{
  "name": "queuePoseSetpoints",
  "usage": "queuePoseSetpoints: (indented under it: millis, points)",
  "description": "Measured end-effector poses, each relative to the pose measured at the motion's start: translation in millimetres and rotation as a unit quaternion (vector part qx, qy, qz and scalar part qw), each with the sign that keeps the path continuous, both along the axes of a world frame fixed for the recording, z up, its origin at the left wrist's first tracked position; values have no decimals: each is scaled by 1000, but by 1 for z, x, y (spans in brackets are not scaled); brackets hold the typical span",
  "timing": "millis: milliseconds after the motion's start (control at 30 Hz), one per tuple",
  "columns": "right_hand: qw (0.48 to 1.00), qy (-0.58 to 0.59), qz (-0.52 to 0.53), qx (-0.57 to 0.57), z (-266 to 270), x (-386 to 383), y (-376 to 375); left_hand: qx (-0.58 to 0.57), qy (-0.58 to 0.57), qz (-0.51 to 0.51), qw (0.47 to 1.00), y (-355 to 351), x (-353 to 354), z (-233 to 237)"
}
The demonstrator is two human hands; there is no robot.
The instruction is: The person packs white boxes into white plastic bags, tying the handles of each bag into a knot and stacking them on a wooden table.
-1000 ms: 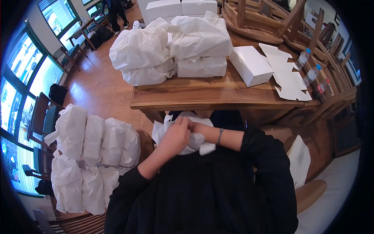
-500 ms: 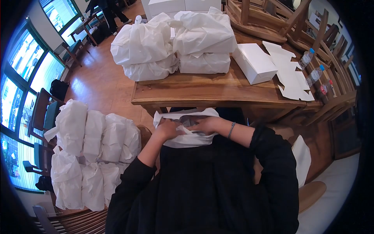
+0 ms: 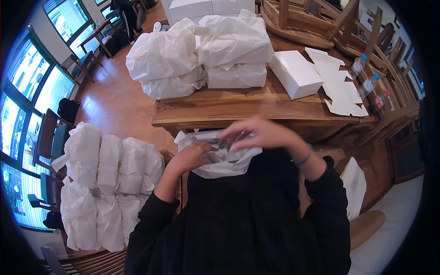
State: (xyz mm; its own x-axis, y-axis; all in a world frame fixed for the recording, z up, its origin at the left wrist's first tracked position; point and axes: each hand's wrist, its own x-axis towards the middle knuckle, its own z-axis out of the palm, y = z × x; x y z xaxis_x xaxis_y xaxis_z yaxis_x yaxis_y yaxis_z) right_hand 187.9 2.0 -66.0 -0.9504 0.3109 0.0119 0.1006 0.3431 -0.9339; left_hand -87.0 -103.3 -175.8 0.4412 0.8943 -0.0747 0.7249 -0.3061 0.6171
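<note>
Sleeves: I see black sleeves low in my view, running up to both hands in front of the body
White bag: thin crumpled film held over the lap, just short of the table's near edge, its mouth pulled open so a grey inside shows
Left hand: fingers curled and pressed together on the bag's left rim, pinching the film
Right hand: raised over the bag's right side, fingers pointing left across the mouth; it is blurred, so I cannot tell whether it pinches the film or only lies on it
Bracelet: thin band on the right wrist
Left of the body: a packed group of filled white bags, touching one another
Right of the body: one more white sack beside a wooden seat
Table: wooden, straight ahead beyond the hands
On the table, left part: stacked white bundles, two layers high
On the table, right part: a closed white box, flat box blanks just beside it, then water bottles near the right edge
Far end: upturned wooden chairs behind the box
Far left: tall windows and a standing person, well apart from the table
</note>
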Motion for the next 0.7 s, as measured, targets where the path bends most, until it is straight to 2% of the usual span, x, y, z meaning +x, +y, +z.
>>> queuePoseSetpoints:
  millis: [33, 67, 100, 133, 167, 233, 333, 433, 533, 700]
  points:
    - [996, 58, -59, 32, 30, 11, -1, -10, -21, 34, 999, -6, 12, 25]
    - [982, 92, -123, 113, 46, 22, 7, -19, -52, 67, 996, -11, 19, 43]
    - [963, 93, -209, 141, 64, 36, 13, -28, -82, 101, 991, -15, 25, 59]
    - [926, 91, -279, 238, 70, 49, 25, -37, -113, 134, 984, -17, 29, 71]
    - [873, 89, -345, 332, 75, 63, 40, 44, -78, 157, 984, -21, 33, 79]
    - [783, 6, -429, 451, 64, 91, 79, 203, -9, 198, 959, -29, 38, 88]
    - [747, -204, -497, 393, 39, 115, 123, 344, 55, 268, 898, -32, 39, 85]
    - [731, -337, -475, 356, 15, 120, 152, 308, 62, 295, 902, -33, 34, 66]
    - [714, -370, -509, 308, 20, 114, 153, 269, 72, 312, 909, -37, 33, 49]
    - [730, -330, -554, 226, 30, 122, 161, 247, 28, 351, 903, -42, 40, 41]
